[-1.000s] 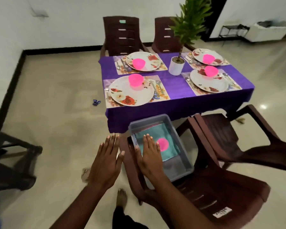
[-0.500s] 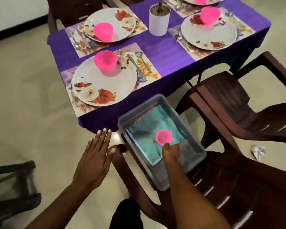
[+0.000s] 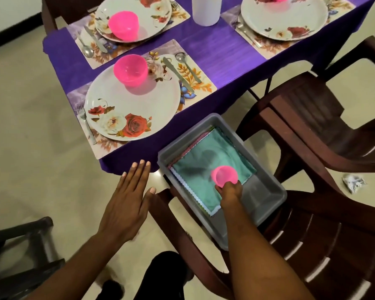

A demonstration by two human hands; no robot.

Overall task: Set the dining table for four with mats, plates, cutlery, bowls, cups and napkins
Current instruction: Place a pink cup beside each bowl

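Fingers of our right hand (image 3: 229,190) curl round a pink cup (image 3: 224,176) inside the grey tub (image 3: 266,182), just above the folded teal napkin (image 3: 206,167). Our left hand (image 3: 127,198) hovers flat and released beside the tub, near the purple-clothed table (image 3: 227,50).

Left hand (image 3: 128,198) flat, fingers straight and together, palm down. Right hand (image 3: 230,191) curled, fingers gripping, forearm stretched forward beside it.
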